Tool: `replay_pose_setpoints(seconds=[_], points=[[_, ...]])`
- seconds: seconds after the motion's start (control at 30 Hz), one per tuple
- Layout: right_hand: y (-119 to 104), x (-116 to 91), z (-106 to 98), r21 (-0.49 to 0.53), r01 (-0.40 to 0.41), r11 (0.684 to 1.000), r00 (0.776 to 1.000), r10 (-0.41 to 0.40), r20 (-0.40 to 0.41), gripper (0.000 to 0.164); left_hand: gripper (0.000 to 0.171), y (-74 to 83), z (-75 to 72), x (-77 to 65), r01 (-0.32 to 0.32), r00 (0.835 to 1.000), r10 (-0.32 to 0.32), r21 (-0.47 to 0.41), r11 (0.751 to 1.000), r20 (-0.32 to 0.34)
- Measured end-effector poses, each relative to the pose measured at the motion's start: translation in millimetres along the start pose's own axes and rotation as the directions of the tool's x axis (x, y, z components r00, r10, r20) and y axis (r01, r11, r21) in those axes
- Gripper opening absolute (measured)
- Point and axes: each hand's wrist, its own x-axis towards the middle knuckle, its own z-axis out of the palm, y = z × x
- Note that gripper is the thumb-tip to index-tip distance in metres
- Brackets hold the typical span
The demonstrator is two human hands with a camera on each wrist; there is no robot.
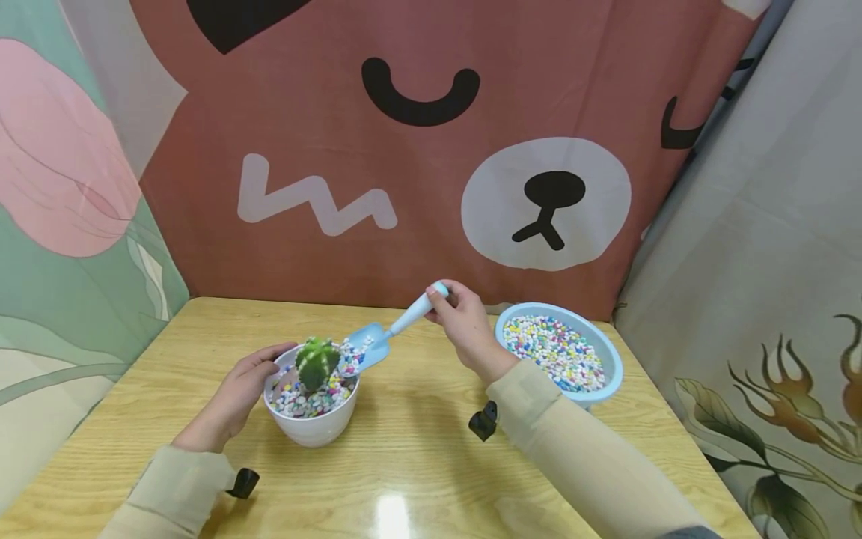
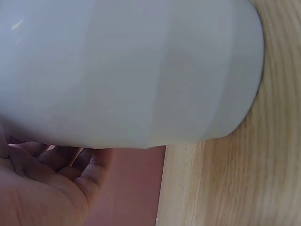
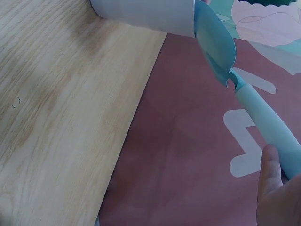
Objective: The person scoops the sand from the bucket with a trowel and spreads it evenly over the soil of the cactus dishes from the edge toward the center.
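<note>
A white flower pot point(image 1: 313, 429) holds a small green cactus point(image 1: 317, 365) standing in colorful pebbles point(image 1: 301, 403). My left hand point(image 1: 244, 385) grips the pot at its left rim; in the left wrist view, that hand's curled fingers point(image 2: 89, 174) lie against the pot's side, partly hidden behind it. With my right hand point(image 1: 466, 322) I hold a light-blue toy trowel point(image 1: 412, 313) near the end of its handle. The trowel's blade tilts down over the pot's right rim, beside the cactus, with pebbles on it. In the right wrist view, the blade's underside point(image 3: 216, 40) meets the pot's rim.
On the right of the wooden table point(image 1: 417, 419) stands a light-blue basin point(image 1: 611, 359) full of small multicolored pebbles point(image 1: 555, 353), close to my right forearm. A brown curtain with a bear face point(image 1: 431, 247) hangs behind the table, with patterned curtains at both sides.
</note>
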Motion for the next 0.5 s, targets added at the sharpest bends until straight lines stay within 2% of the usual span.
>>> replay_pose_setpoints(seconds=[0.2,0.5], points=[[-1.1,1.5,1.2,-0.052,0.004,0.999,1.0,-0.004,0.0,0.024,0.048,0.7,0.8,1.2,0.019,1.0,-0.019,-0.005,1.0,0.0],[-5.1,1.5,2.5,-0.073,0.05,0.996,0.999,-0.048,0.023,0.029,0.05,0.5,0.4,4.4,0.038,0.999,-0.038,-0.013,0.999,0.018]])
